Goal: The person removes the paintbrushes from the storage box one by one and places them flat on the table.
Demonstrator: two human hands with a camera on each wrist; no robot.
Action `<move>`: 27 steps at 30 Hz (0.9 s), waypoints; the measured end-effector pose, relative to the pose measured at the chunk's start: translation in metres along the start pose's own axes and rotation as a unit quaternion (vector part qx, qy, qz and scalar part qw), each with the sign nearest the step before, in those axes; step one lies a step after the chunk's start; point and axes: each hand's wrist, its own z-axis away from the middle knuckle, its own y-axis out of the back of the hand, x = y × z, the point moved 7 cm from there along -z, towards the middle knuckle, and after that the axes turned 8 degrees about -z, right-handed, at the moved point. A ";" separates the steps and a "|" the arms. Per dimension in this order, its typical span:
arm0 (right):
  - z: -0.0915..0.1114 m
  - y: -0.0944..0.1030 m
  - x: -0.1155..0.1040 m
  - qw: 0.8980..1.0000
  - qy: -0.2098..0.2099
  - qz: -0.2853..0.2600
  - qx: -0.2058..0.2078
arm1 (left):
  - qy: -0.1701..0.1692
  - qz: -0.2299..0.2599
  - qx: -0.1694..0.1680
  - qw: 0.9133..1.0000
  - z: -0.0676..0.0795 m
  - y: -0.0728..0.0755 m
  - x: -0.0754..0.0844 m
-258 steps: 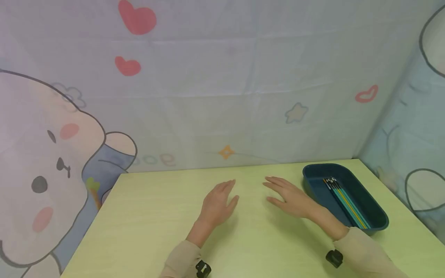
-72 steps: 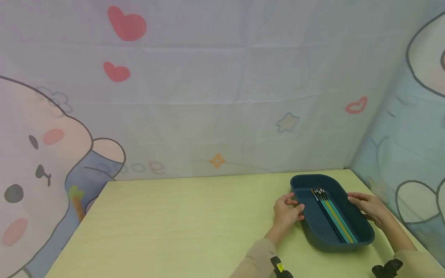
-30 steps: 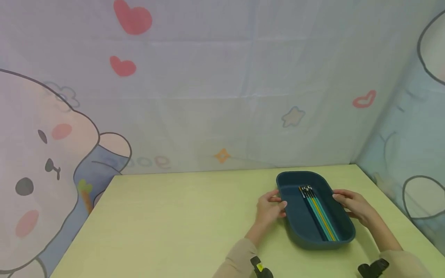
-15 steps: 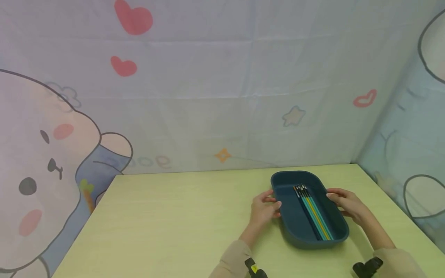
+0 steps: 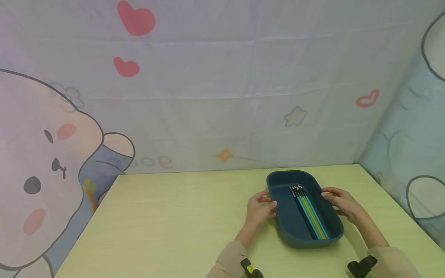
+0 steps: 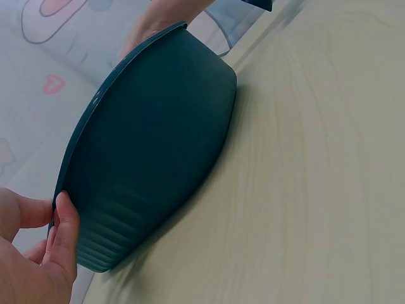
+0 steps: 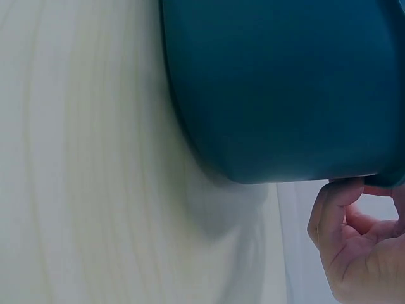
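Observation:
A dark blue-green plastic tray [image 5: 288, 218] with rounded corners sits on the right half of the table. Inside it lies a row of slim pencil-like sticks [image 5: 308, 214], teal, yellow and dark, with black and pale far ends. My left hand [image 5: 257, 211] grips the tray's left rim, thumb and fingers pinching it; the left wrist view shows the thumb [image 6: 65, 231] against the outer wall. On the opposite side my right hand [image 5: 345, 204] holds the right rim, its fingers curled under the edge in the right wrist view, beside the tray's wall [image 7: 285, 95].
The pale yellow table [image 5: 167, 224] stretches to the left of the tray. Behind it hangs a cartoon-printed cloth [image 5: 208, 77], and another printed cloth [image 5: 420, 146] closes off the right side.
Earliest, both hands were held over the table, away from the tray. Since then they have taken its two long sides, and the tray has moved left with the sticks in it.

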 end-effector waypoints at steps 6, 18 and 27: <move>-0.001 -0.005 -0.002 1.000 -0.004 -0.003 0.003 | -0.007 -0.004 -0.005 1.000 0.001 0.005 0.002; -0.003 -0.017 -0.004 1.000 0.000 -0.017 0.001 | -0.003 -0.009 -0.001 1.000 0.000 0.018 0.000; -0.003 -0.025 -0.008 1.000 0.002 -0.023 -0.004 | -0.012 -0.020 -0.001 1.000 0.002 0.027 0.001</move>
